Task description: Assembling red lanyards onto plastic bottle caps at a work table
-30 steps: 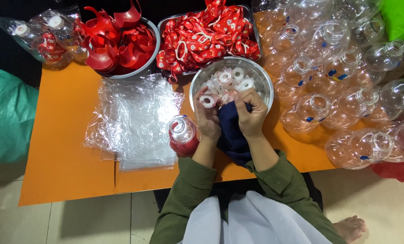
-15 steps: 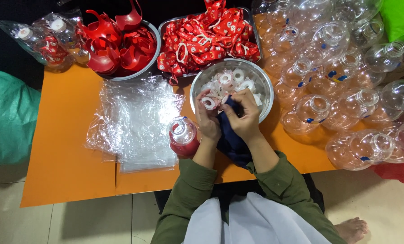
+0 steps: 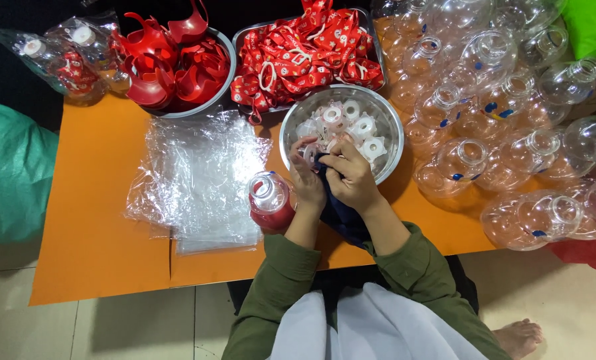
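- Left hand and right hand are closing their grip on a dark blue cloth, wiping a white cap.
- Steel bowl is holding many caps; clear bottles are waiting uncapped.

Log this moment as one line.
left hand: on dark cloth | right hand: on cloth | place: steel bowl rim | nearby: red-based bottle

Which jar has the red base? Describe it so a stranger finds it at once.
Start at the orange table and find the round steel bowl of white caps. Just left of the left hand, beside the heap of clear plastic bags, stands the small jar. It alone has a red bottom; the jars at right are all clear.
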